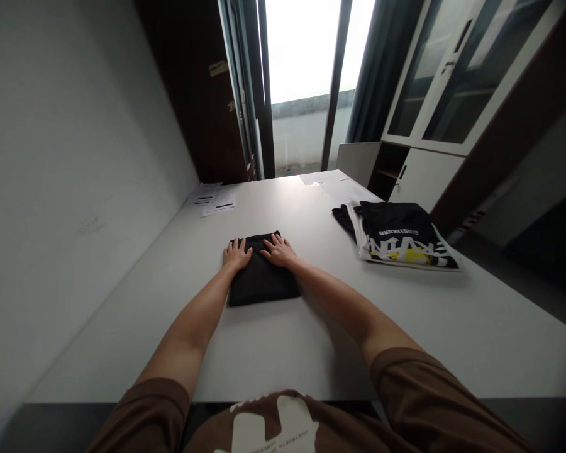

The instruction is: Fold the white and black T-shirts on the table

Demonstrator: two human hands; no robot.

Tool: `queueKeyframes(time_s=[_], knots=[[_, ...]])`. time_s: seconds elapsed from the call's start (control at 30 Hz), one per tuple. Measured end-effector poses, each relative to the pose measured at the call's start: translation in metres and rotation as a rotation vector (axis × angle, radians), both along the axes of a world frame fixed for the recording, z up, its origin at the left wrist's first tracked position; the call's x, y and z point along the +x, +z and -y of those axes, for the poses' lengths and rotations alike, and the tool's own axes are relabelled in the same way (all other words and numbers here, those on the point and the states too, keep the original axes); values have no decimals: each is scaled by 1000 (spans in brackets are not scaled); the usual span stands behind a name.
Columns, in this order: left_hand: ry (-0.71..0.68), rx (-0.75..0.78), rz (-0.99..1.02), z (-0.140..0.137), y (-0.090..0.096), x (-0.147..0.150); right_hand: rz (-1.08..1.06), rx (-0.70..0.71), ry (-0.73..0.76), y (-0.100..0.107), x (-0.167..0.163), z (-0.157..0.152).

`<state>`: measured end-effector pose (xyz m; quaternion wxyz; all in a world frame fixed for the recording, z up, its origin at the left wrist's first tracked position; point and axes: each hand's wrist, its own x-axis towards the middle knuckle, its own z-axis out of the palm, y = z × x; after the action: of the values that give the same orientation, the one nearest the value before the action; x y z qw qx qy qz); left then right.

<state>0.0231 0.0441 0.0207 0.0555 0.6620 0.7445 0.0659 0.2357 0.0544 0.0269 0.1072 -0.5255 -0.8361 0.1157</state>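
Head view: both hands (237,255) (280,251) lie palm-down on folded black cloth (265,282).

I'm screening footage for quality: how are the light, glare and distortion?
Head view throughout: glass panel blown out white; glare on the far tabletop; folded black cloth dark, little fabric detail showing; wide-angle stretch, the white cabinet leaning outward.

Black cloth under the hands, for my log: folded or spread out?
Folded: the black cloth lies as a compact rectangle beneath left hand and right hand.
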Motion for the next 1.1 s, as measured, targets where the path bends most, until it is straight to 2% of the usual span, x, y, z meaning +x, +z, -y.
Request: queueKeyframes(time_s=[0.3, 0.5, 0.57, 0.67, 0.73, 0.8, 0.9, 0.97, 1.1], knots=[[-92, 55, 38, 32, -8, -3, 0, 13, 65, -5, 23, 32], [-118, 54, 71, 36, -5, -15, -9, 11, 95, -5, 53, 42], [-130, 91, 106, 37, -4, -17, -40, 39, 94, -5, 62, 45], [-157, 223, 197, 42, -4, -20, -123, 125, 112, 0, 70, 49], [-151, 294, 262, 45, -5, -22, -193, 194, 180, 8, 69, 53], [-150, 323, 296, 47, -7, -23, -263, 242, 308, 19, 62, 58], [-179, 342, 300, 49, -10, -24, -310, 249, 477, 30, 43, 63], [-187, 344, 304, 49, -11, -24, -263, 206, 485, 29, 31, 63], [-199, 325, 306, 52, -9, -24, -133, 99, 417, 15, 21, 57]])
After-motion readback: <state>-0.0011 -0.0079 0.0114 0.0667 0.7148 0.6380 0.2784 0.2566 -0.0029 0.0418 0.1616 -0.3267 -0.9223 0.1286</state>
